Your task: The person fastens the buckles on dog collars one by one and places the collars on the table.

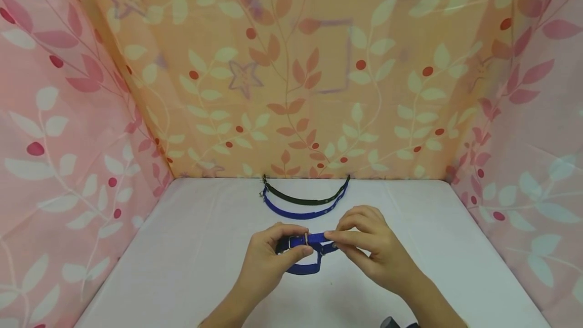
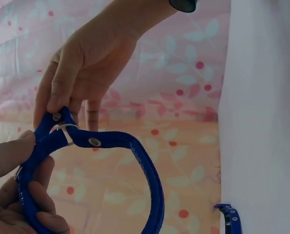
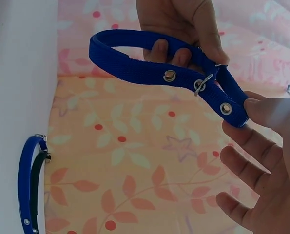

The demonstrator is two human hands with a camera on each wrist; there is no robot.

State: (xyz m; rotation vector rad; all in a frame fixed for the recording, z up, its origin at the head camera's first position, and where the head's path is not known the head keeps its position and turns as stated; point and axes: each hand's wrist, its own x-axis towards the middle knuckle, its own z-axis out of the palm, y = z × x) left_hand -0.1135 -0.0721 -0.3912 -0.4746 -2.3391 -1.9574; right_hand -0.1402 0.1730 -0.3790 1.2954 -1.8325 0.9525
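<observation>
Both hands hold a blue collar [image 1: 304, 269], a webbing strap with metal eyelets, bent into a loop above the table. On the left side, my left hand [image 1: 269, 253] grips it near the metal buckle, its thumb on the strap. My right hand [image 1: 380, 251] pinches a folded part of the strap between thumb and index finger; in the right wrist view the other fingers of the right hand [image 3: 261, 168] stand apart from it. A metal ring [image 3: 203, 85] goes around the strap between the eyelets. The left wrist view shows the collar [image 2: 153, 180] hanging as a rounded loop.
Farther back on the white table [image 1: 205, 227] lie a second blue collar [image 1: 298, 214] and a dark green collar [image 1: 302, 201], curved side by side against the patterned back wall [image 1: 291, 130]. A dark object [image 1: 389, 322] shows at the bottom edge, only partly visible.
</observation>
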